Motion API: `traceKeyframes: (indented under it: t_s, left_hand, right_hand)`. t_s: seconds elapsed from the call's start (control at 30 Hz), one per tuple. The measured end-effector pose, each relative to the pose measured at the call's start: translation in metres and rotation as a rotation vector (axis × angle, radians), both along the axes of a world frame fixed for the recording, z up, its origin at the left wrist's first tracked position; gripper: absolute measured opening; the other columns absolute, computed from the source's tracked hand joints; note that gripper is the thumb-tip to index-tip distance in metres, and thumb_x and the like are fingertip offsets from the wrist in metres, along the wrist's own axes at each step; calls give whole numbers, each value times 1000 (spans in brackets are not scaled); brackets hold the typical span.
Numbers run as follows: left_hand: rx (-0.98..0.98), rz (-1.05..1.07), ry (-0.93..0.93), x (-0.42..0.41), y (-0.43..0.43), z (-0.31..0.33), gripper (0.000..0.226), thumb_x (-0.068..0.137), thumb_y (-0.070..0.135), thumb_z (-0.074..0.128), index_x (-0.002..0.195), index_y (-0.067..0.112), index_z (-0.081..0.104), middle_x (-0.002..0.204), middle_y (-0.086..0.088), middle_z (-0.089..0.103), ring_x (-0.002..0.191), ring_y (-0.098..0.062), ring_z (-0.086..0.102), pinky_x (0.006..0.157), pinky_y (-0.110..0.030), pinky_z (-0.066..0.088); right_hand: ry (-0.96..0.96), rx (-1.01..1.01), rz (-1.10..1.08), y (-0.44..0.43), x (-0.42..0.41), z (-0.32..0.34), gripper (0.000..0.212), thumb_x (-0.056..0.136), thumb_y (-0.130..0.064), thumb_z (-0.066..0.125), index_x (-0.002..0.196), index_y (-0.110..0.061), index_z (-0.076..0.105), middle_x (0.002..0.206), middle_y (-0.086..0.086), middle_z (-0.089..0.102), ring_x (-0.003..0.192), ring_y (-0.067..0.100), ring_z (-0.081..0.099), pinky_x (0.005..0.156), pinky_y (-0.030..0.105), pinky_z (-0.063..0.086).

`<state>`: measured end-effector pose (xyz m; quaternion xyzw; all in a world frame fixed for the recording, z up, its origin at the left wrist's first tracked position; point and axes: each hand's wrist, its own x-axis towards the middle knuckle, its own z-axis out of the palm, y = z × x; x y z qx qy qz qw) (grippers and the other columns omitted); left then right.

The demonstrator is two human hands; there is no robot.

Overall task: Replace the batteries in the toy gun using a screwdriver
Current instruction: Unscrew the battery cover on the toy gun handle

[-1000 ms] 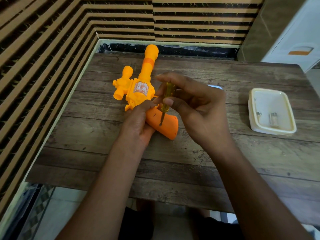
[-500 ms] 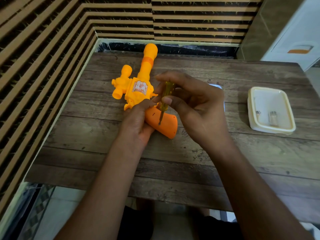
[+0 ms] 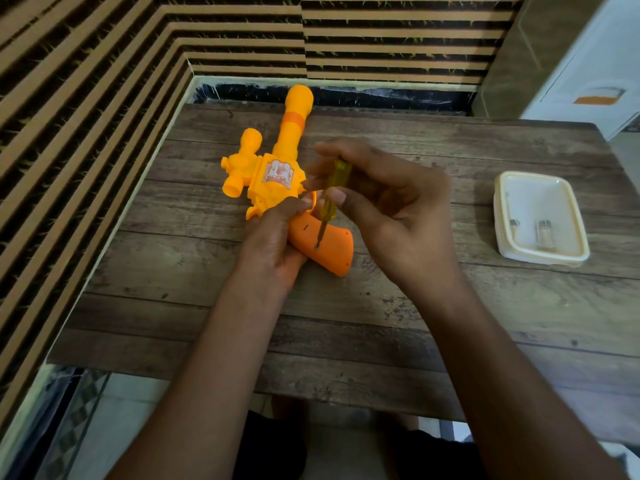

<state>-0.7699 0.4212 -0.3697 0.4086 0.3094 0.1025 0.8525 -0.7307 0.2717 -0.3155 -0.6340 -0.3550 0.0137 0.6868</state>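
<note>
Our left hand (image 3: 273, 237) grips the handle of the toy gun (image 3: 277, 174), which lies flat on the wooden table (image 3: 485, 323); our right hand (image 3: 391, 209) pinches the yellow screwdriver (image 3: 332, 192), tip on the handle, fingers hiding the trigger area; well right, a white tray (image 3: 497, 216) holds two small objects (image 3: 544, 233).

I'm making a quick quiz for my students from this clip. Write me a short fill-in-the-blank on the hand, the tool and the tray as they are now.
1. The right hand pinches the screwdriver by its ____ handle.
2. Its tip touches the toy gun on the grip, which is coloured ____.
3. The white tray holds ____ small cylinders.
Missing words: yellow; orange; two
</note>
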Motion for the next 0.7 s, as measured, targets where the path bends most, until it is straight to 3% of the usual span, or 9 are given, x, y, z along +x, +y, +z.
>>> traceKeyframes:
  t_s: [0.1,0.23,0.3,0.4,0.5,0.6,0.7]
  left_hand:
    - [27,-13,-36,0,0,-1,54,63,19,80,116,8,75,133,-25,70,130,-41,64,109,-65,48]
    - [8,1,-1,0,2,-4,44,86,7,69,130,8,70,130,-21,73,127,-39,67,106,-64,51]
    - [7,2,9,1,3,-4,50,83,9,71,133,10,68,129,-20,73,125,-39,68,103,-60,54]
    - [12,-37,-1,0,1,0,50,77,17,78,124,5,69,124,-19,73,120,-36,69,103,-54,55]
    - [25,-22,-10,-1,0,1,53,70,14,79,121,5,72,129,-24,72,126,-42,66,108,-62,51]
    - [17,3,19,1,0,-1,43,86,5,67,129,6,68,130,-23,72,127,-42,66,107,-65,50]
    - [10,16,8,0,0,0,48,84,9,72,132,9,68,129,-21,73,126,-41,67,105,-64,52]
  right_hand:
    - [-85,-27,-59,2,0,3,29,89,0,77,118,-2,74,105,5,70,97,21,71,80,41,60]
    - [-88,-17,-22,1,1,1,37,93,8,69,129,-1,68,109,9,73,103,25,73,87,50,60]
    - [-66,-1,8,1,0,1,38,95,7,67,131,-4,66,113,14,75,108,29,73,90,55,60]
    - [-81,-34,-27,2,0,3,37,89,2,77,124,-7,72,112,12,71,106,23,71,83,45,62]
    - [-110,-50,-72,2,2,1,38,87,5,79,123,-6,73,99,17,66,91,25,67,72,39,58]
    - [-103,-29,-42,-1,2,1,41,90,8,72,129,-3,69,103,18,71,96,30,71,78,48,60]
    - [-110,-29,-26,-1,0,2,41,91,8,72,131,-2,67,111,13,74,105,26,73,84,48,62]
